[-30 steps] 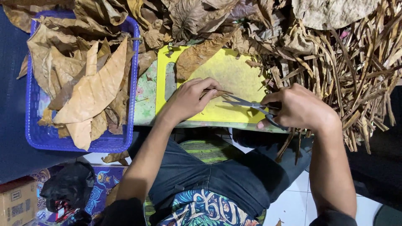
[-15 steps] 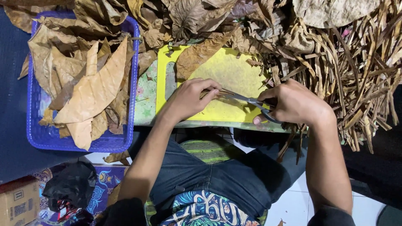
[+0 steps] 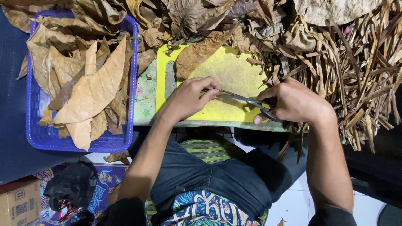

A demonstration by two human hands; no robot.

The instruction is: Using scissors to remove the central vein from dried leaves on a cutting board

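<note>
Dry, brown and paper-thin, the leaf strip (image 3: pixel 209 91) lies over the middle of the yellow cutting board (image 3: pixel 234 71), pinched at its left end by the left hand (image 3: pixel 190 97) with fingers narrowed around it. It looks very light and brittle, likely to crack if bent, so a hold close to the cut line should suit it best. The right hand (image 3: pixel 293 102) is closed through the handles of grey scissors (image 3: pixel 247 100), blades pointing left onto the strip. Right of the board a heap of cut stalks (image 3: pixel 356 71) covers the tabletop; whole dried leaves (image 3: pixel 92 88) fill the blue basket (image 3: pixel 37 134) at the left.
</note>
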